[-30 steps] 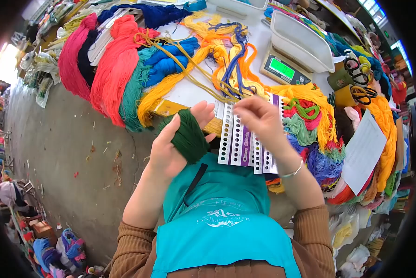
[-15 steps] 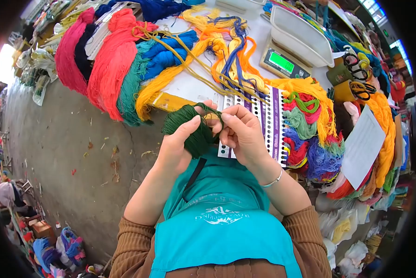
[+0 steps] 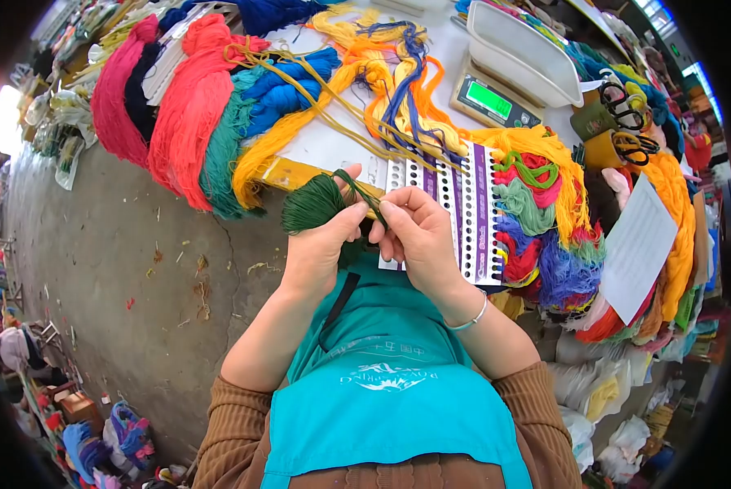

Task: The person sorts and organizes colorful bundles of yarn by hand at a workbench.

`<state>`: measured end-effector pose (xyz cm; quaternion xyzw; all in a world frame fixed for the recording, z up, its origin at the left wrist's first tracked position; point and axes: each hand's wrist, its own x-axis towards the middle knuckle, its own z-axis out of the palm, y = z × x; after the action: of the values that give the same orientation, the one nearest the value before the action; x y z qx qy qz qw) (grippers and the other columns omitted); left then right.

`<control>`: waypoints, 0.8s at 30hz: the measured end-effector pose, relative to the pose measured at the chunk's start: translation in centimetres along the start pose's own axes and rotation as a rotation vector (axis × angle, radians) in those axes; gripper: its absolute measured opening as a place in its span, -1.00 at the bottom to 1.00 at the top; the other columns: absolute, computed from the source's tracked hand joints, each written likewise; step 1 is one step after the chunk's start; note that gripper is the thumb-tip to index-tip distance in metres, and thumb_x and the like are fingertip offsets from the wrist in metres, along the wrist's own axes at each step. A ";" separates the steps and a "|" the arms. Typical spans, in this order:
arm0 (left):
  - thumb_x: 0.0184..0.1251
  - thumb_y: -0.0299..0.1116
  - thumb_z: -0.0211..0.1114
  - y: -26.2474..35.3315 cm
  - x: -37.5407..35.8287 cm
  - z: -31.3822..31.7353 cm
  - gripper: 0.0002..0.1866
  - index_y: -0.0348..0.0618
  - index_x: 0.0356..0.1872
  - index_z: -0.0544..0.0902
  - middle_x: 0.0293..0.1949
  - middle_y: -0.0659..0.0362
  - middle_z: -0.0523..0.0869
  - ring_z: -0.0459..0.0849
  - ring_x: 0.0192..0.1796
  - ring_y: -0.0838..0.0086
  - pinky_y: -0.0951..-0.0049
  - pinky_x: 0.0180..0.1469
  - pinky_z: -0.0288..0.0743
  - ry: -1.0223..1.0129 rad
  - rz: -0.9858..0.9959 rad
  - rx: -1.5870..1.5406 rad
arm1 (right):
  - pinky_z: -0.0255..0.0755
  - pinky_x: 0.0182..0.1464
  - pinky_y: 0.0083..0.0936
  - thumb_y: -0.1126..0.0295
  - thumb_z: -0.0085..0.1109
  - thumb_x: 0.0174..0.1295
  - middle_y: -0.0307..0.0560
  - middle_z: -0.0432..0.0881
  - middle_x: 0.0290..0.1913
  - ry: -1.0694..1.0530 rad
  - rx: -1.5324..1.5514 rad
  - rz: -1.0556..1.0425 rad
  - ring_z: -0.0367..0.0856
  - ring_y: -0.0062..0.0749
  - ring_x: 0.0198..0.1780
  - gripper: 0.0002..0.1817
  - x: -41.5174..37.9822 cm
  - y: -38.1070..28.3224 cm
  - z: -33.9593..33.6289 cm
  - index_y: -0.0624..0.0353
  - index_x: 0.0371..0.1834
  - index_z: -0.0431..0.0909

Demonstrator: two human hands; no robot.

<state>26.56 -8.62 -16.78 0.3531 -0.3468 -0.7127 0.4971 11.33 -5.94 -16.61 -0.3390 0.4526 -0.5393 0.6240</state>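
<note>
A dark green skein of thread [image 3: 312, 204] hangs over the back of my left hand [image 3: 325, 248], whose fingers are closed around its gathered end. My right hand [image 3: 421, 236] pinches a twisted strand of the same green thread between thumb and fingertips, just right of the left hand. Between the two hands the strand runs in a short, taut loop. Under my right hand lie white punched cards with purple stripes [image 3: 481, 220], at the table's near edge. Part of the skein inside the left palm is hidden.
Coral yarn [image 3: 193, 114], teal yarn [image 3: 227, 155] and yellow yarn [image 3: 259, 159] drape over the table's left edge. Behind stand a digital scale [image 3: 496, 99] and a white tray [image 3: 524, 53]. Scissors [image 3: 634, 147] sit in a holder at right, near a paper sheet [image 3: 638, 248].
My left hand has turned, so the skein now shows less of its wound body and fans out to the left. The right hand has shifted slightly left, still pinching the strand.
</note>
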 end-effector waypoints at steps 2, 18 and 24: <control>0.33 -0.52 0.30 -0.2 0.1 -0.1 -0.46 -0.32 0.35 0.45 -0.23 0.32 0.60 0.44 -0.32 0.75 0.70 -0.25 0.34 0.005 0.004 0.010 | 0.21 -0.63 -0.78 0.38 0.06 0.47 -0.16 0.66 -0.44 -0.010 0.017 -0.002 0.49 -0.68 -0.61 -0.86 0.1 0.1 -0.1 0.25 -0.12 0.49; 0.32 -0.54 0.30 -0.1 0.3 0.0 -0.47 -0.33 0.33 0.46 -0.19 0.28 0.63 0.46 -0.32 0.73 0.68 -0.25 0.38 -0.001 -0.019 -0.011 | 0.20 -0.63 -0.79 0.36 0.05 0.48 -0.16 0.66 -0.44 -0.006 0.011 -0.012 0.48 -0.70 -0.61 -0.85 0.2 0.4 -0.2 0.24 -0.11 0.48; 0.31 -0.55 0.30 0.2 0.2 0.4 -0.44 -0.34 0.35 0.45 -0.27 0.30 0.60 0.47 -0.35 0.72 0.67 -0.24 0.39 0.016 -0.017 0.017 | 0.19 -0.63 -0.80 0.36 0.05 0.49 -0.17 0.65 -0.45 -0.014 0.020 -0.006 0.48 -0.69 -0.61 -0.85 0.3 0.6 -0.2 0.23 -0.10 0.48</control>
<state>26.25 -8.81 -16.47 0.3657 -0.3457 -0.7113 0.4907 11.33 -6.07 -17.29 -0.3377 0.4417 -0.5435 0.6289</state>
